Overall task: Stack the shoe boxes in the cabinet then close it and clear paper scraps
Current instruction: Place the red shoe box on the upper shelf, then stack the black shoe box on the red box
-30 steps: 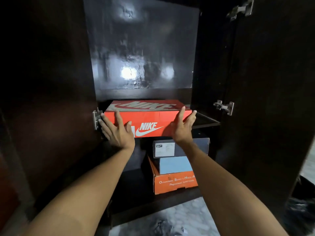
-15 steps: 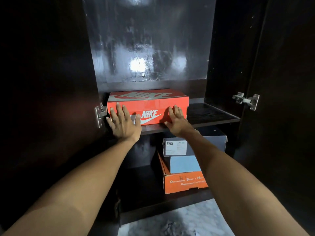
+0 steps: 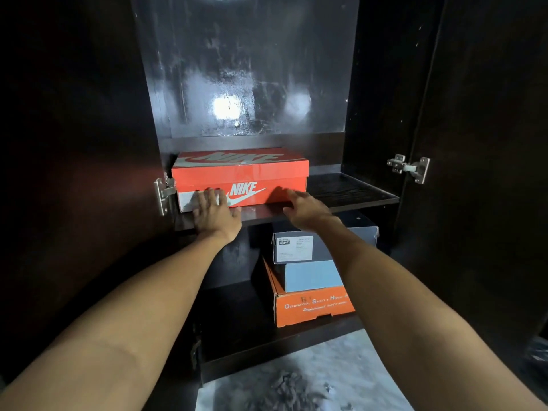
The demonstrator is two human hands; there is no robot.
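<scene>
Three shoe boxes are sitting stacked on the lower shelf: a dark box on a pale blue one on an orange safety-shoe carton. Up on the dark woodgrain shelf, at its left end, the glossy red Nike box is getting its push: left hand pressing flat, fingers straight; right hand touching the front, fingers loosely extended. Doors are standing open, steel hinge showing, and dark scraps are waiting on the marbled floor.

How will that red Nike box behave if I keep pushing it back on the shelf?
The Nike box is a closed, squared cardboard carton lying flat, so it should slide rather than tip or roll. With the left hand and right hand low on its front, it probably goes straight. Its glossy-looking surface may be slippery.
</scene>
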